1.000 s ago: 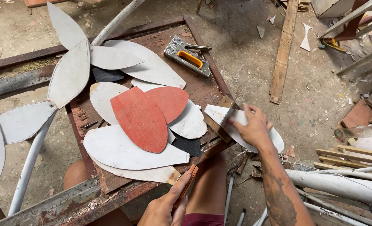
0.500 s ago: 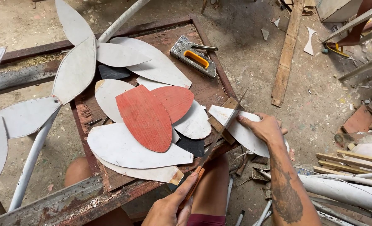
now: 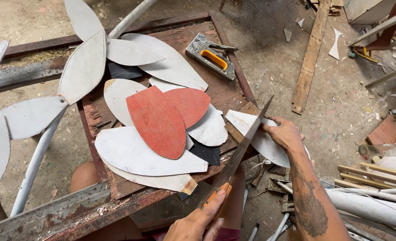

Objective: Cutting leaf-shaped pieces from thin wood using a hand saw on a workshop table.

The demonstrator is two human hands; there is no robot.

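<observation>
At the far left, pale grey leaf-shaped panels (image 3: pixel 84 67) are fixed along a white tube (image 3: pixel 35 163), fanning out beside the desk (image 3: pixel 227 91), a rusty metal frame with a worn wooden top. On that top lies a loose heap of cut-outs of the same leaf shape: white ones (image 3: pixel 142 154) underneath and two red leaf pieces (image 3: pixel 158 120) overlapping on top, probably stacked there to stay within reach without crowding the cutting edge. A metal staple gun with an orange grip (image 3: pixel 211 56) rests at the back of the desk, well apart from the work.

Lower down, the left hand (image 3: pixel 195 223) has its fingers wrapped around the orange handle of a handsaw (image 3: pixel 238 156); the blade runs diagonally up and away, teeth against the white board piece (image 3: pixel 262 138). That piece hangs over the right corner of the desk, seemingly so the blade has free air beneath. The right hand (image 3: pixel 285 134) lies on it with its fingers curled down over the board, pinning it flat just beside the blade; those fingers are the nearest thing in the saw's path.

Right of that, the dirt floor (image 3: pixel 274 67) carries a long wooden plank (image 3: pixel 311 56), white tubes (image 3: pixel 367 212), wooden slats (image 3: pixel 369 176) and offcuts. Another person's foot in a yellow sandal (image 3: pixel 367 47) shows at the top right.
</observation>
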